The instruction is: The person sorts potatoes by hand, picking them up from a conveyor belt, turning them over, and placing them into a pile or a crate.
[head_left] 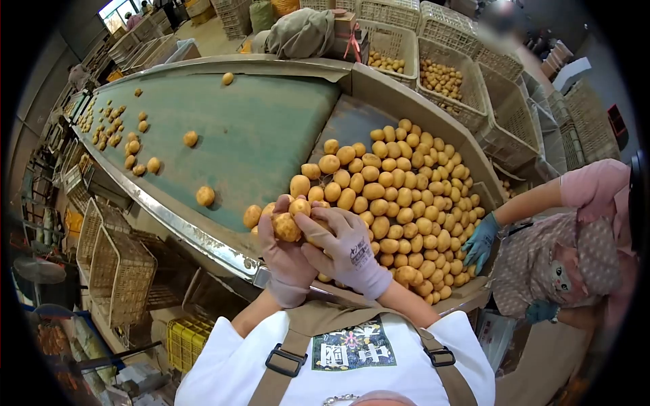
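Observation:
Both my hands wear pale gloves and meet at the near edge of the sorting table, by the end of the green belt. My left hand is cupped around a large potato. My right hand touches it from the right, its fingers curled over a smaller potato. Part of what lies under the right fingers is hidden. A dense pile of potatoes spreads over the tray to the right of my hands.
Scattered potatoes lie on the belt. A co-worker's blue-gloved hand touches the pile's right edge. Crates of potatoes stand behind the tray wall. Baskets and a yellow crate stand at the lower left.

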Tool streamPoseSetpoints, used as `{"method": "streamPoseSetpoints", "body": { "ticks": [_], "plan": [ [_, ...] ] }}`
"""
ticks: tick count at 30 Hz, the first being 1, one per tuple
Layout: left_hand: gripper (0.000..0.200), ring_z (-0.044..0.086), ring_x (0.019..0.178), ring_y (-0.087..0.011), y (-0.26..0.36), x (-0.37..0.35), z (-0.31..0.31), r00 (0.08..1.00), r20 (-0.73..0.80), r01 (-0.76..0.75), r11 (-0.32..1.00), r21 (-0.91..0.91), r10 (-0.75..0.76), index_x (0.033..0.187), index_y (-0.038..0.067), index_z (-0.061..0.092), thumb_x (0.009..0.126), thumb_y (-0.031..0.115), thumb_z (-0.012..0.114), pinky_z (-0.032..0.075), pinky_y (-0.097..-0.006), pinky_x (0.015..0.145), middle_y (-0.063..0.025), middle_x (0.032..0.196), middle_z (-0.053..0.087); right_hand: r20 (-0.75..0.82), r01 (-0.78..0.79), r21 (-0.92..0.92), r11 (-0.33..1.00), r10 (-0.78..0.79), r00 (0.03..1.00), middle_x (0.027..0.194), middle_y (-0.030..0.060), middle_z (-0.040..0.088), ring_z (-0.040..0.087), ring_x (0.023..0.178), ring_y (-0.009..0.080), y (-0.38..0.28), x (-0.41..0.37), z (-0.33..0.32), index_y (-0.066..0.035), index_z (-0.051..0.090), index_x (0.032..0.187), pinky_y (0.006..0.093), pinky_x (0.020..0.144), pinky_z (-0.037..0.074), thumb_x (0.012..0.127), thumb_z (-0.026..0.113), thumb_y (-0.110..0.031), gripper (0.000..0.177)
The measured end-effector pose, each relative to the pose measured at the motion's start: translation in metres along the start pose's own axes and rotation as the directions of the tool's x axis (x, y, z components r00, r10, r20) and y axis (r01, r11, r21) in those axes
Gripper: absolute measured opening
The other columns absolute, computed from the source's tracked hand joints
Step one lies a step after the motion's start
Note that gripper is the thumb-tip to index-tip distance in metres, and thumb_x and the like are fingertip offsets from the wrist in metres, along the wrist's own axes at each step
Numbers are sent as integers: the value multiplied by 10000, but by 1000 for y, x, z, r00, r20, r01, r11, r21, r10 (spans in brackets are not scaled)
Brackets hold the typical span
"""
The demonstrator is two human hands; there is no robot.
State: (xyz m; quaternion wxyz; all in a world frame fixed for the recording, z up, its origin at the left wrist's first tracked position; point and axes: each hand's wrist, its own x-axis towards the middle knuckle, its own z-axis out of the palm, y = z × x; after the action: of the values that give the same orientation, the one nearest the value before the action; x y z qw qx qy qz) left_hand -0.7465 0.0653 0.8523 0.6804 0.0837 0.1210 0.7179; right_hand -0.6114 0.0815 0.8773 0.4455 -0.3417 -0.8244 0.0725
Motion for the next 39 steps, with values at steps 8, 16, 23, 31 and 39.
{"method": "streamPoseSetpoints", "body": {
  "ticks": [8,16,23,31,39],
  "plan": [
    [531,484,1356,-313,52,-5,-1,975,15,215,937,-274,-220,1419,110,538,1016,456,516,325,-525,1180,-144,1445,548,-29,457,151,876,-458,888,1100,67,672,653,767,222,18,71,-9,-126,704,1176,355,646,517,757,815,-218,443],
    [449,525,1300,-297,91,-6,2,976,-16,200,915,-351,-219,1250,148,708,938,464,644,389,-497,1161,-134,1328,603,-301,161,-396,904,-293,907,1362,196,573,556,1244,389,82,296,-22,-120,543,1426,488,1047,456,910,645,-200,532],
    [401,505,1317,-285,105,-21,-15,986,-64,121,930,-347,-152,1216,133,720,956,418,612,472,-450,1042,-108,1243,669,-31,83,-123,989,-88,996,1300,171,635,610,1157,346,123,99,10,-71,552,1406,458,1004,454,898,655,-148,524],
    [392,538,1309,-288,85,-10,-16,958,-35,257,906,-337,-285,1244,162,716,968,402,575,388,-497,1132,-69,1223,717,372,-153,-372,915,298,879,1184,143,659,678,944,308,113,7,10,-113,637,1142,434,807,501,916,623,-228,254],
    [453,579,1230,-302,78,-15,-11,907,14,398,847,-353,-420,1434,212,567,1012,371,526,428,-493,1099,-110,1461,562,424,-56,-160,986,119,898,895,131,670,669,707,329,82,-4,40,-73,617,1145,418,661,539,804,768,-280,427]
  ]
}}
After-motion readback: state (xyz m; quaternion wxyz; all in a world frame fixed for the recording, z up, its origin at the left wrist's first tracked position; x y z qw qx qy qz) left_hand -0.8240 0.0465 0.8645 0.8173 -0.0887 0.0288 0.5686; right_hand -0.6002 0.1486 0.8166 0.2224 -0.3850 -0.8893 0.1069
